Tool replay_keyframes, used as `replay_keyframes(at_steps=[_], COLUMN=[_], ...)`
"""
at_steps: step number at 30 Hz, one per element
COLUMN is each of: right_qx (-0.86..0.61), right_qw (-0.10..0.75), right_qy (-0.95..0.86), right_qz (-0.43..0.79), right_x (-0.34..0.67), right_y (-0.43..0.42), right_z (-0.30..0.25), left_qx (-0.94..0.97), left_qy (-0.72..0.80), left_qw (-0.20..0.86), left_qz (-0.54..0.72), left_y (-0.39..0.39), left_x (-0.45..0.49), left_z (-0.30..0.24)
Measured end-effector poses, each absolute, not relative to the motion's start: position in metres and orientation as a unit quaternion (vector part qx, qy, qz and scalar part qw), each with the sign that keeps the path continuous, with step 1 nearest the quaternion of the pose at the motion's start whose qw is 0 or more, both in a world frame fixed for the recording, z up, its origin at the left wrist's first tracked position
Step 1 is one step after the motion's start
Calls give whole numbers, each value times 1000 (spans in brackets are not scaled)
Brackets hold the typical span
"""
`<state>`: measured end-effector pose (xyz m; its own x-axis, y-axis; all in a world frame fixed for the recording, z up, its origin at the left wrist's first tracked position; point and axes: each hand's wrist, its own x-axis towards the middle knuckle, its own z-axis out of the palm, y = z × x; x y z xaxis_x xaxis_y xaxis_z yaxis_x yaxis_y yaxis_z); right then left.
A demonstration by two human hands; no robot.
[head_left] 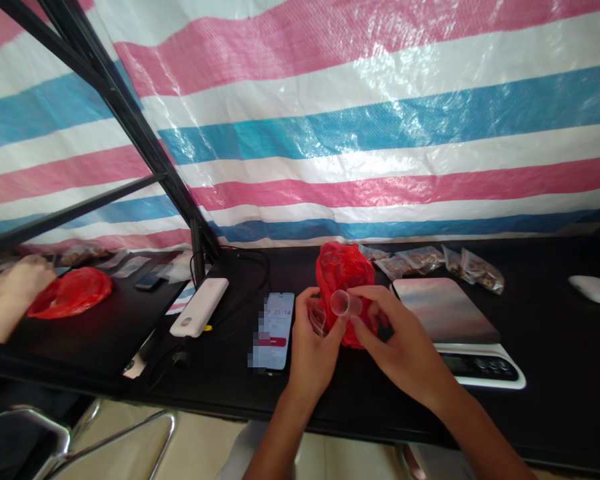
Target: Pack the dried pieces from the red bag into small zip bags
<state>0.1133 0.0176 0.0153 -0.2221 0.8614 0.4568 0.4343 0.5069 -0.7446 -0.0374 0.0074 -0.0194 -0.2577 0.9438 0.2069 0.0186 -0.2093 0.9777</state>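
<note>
A small clear plastic cup, its round mouth facing me, is pinched between the thumb and forefinger of my right hand. My left hand curls around a small clear plastic bag, and its thumb tip comes up to the cup's lower edge. What the bag contains is too small to make out. Directly behind and below both hands stands a crumpled red plastic bag, its mouth partly hidden by my fingers.
Right of my hands sits a kitchen scale; several filled clear bags lie behind it. A phone and a white power bank lie left. Past the black frame, another person's hand is beside a red bag.
</note>
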Motion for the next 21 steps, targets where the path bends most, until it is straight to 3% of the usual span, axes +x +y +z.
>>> replay_keyframes(at_steps=[10, 21], right_qx=[-383, -346], right_qw=[368, 344], right_qy=[-843, -873], right_qz=[82, 13], right_x=[122, 125], right_y=[14, 15], right_z=[17, 23], left_qx=[554, 568], left_qy=[411, 421], left_qw=[451, 427], left_qz=[566, 565], left_y=[-5, 0], left_x=[-33, -39], left_z=[-16, -18])
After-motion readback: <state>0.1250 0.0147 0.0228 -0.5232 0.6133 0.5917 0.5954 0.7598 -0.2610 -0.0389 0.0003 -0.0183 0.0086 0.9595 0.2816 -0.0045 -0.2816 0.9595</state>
